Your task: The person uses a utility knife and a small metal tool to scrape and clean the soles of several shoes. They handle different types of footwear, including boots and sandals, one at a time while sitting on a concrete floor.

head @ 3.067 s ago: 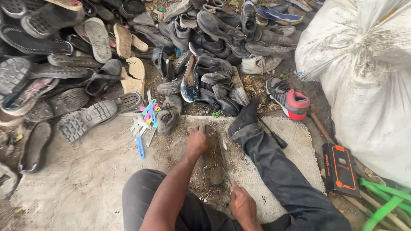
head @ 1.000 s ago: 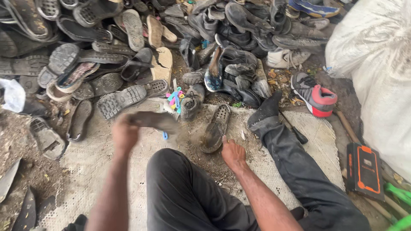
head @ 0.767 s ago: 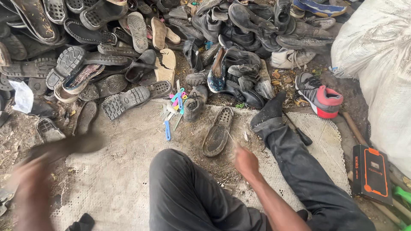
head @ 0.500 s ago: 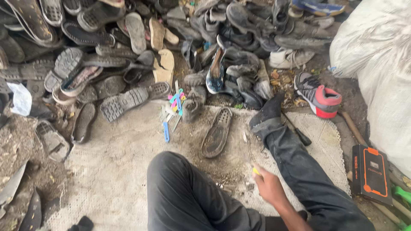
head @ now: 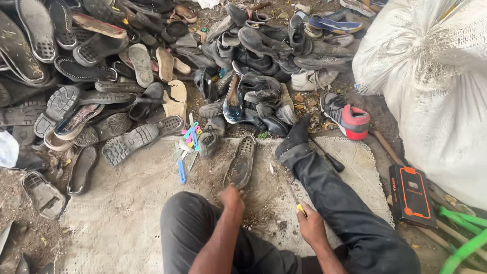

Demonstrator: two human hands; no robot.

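I sit on a worn mat (head: 127,218) with my right leg stretched out and my left knee bent. My left hand (head: 232,195) grips the near end of a dark perforated shoe sole (head: 242,160) that lies on the mat in front of me. My right hand (head: 310,227) rests beside my right thigh, closed on a small tool with a yellow tip (head: 301,207); its blade is hard to make out.
A big heap of old shoes and soles (head: 152,61) fills the far side. Coloured plastic bits (head: 187,139) lie by the mat's far edge. On the right are a red-and-grey sneaker (head: 347,115), a white sack (head: 436,86), a black-and-orange box (head: 411,195) and green tubes (head: 464,238).
My left hand swung another dark sole away to the left, left the view, and now is back on the perforated sole. My right hand pulled back from that sole toward my thigh.
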